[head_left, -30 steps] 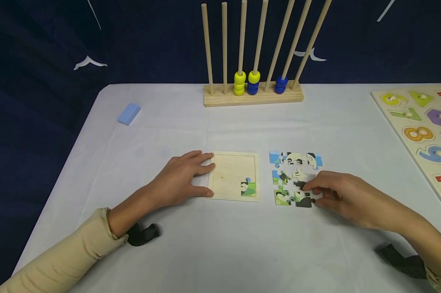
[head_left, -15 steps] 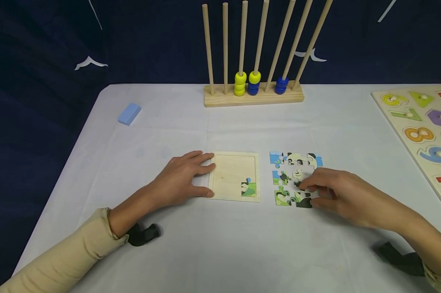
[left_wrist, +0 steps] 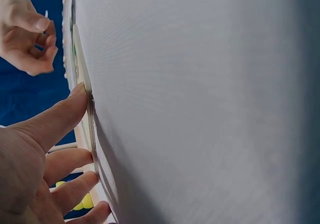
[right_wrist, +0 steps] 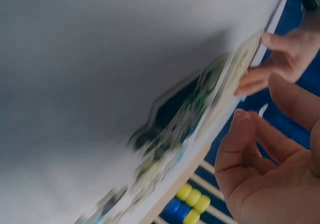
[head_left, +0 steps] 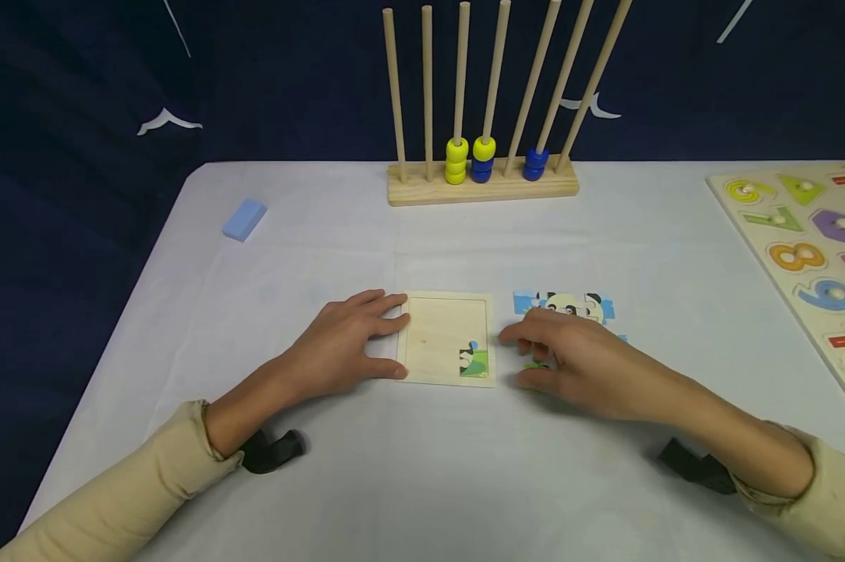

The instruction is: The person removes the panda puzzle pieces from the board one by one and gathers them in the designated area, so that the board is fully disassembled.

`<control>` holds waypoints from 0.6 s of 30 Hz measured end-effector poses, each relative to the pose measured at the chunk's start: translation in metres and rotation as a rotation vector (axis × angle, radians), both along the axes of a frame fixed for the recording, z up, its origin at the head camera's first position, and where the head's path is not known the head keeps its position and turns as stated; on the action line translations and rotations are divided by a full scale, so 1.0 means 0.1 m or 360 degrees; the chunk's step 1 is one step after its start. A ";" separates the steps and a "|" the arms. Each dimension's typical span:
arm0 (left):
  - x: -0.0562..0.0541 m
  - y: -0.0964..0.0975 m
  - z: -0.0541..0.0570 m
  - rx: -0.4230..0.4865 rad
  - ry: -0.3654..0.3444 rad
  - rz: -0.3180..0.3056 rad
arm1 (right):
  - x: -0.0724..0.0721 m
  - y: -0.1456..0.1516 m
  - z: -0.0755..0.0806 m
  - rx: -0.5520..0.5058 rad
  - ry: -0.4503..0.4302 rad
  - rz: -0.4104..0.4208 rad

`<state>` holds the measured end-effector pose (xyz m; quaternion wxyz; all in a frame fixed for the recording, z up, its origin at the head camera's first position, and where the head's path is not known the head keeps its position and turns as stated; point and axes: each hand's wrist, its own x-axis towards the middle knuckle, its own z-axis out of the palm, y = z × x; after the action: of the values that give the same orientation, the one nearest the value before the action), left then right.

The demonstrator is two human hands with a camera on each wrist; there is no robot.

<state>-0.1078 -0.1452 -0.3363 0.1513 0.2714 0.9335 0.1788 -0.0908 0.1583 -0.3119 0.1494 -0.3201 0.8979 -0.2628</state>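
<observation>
The left hand (head_left: 345,343) rests at the left edge of a small square wooden puzzle tray (head_left: 436,320), thumb and fingers spread along its rim. One green-and-white jigsaw piece (head_left: 474,363) lies in the tray's lower right corner. Over the loose panda jigsaw pieces (head_left: 566,303) hovers the right hand (head_left: 584,363), hiding most of the lower ones. In the right wrist view its thumb (right_wrist: 295,99) stands apart from the bent fingers (right_wrist: 240,139), and nothing shows between them. The loose pieces (right_wrist: 175,119) look blurred there.
A wooden abacus (head_left: 481,191) with yellow and blue beads stands at the back of the white table. At the right lies a number-and-shape board (head_left: 794,226). A blue block (head_left: 244,220) sits at the back left.
The right hand has moved left from the right side of the loose pieces toward the tray, its thumb and fingers parting. The left hand and the tray have stayed put.
</observation>
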 end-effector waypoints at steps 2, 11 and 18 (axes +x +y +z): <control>0.00 0.00 0.00 0.0000 -0.0002 0.0005 | -0.02 -0.09 -0.02 0.0027 -0.0025 0.0017; 0.00 0.00 0.00 0.0006 -0.0006 0.0002 | -0.06 -0.28 -0.09 0.0157 -0.0163 0.0058; -0.01 0.00 0.01 -0.0011 -0.0017 0.0010 | -0.09 -0.32 -0.08 0.0191 -0.0182 0.0086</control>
<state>-0.1084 -0.1448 -0.3350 0.1567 0.2670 0.9341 0.1776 -0.0997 0.1262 -0.3197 0.2266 -0.3192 0.8930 -0.2223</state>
